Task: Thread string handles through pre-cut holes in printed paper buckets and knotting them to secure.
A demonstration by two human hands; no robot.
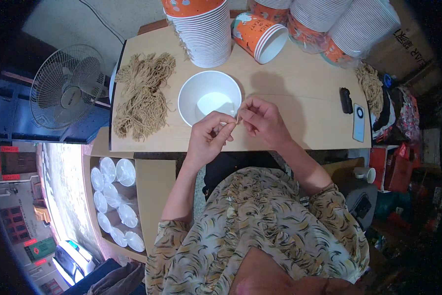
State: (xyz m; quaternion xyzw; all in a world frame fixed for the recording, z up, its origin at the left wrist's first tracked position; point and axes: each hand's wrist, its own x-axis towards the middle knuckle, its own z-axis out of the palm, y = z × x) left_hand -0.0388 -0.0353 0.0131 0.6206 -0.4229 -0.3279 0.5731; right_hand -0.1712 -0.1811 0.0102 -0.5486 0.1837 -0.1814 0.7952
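My left hand (pixel 208 136) and my right hand (pixel 264 122) meet at the near right rim of a white paper bucket (pixel 185 101). Both are closed in a pinch on a short end of tan cord (pixel 238 117), which shows between the fingertips. The bucket stands upright on the table, its mouth facing up and its inside white. Whether the cord passes through the bucket's wall is hidden by my fingers. To the left lie loose heaps of tan twisted cord (pixel 144 96).
A tall stack of orange-and-white buckets (pixel 203 42) stands behind. A few nested buckets (pixel 260 38) lie tipped beside it, near bagged stacks (pixel 351 29). At the table's right are a phone (pixel 358 129) and a black object (pixel 346 101). A carton (pixel 154 189) holds wrapped buckets; a fan (pixel 71 93) stands left.
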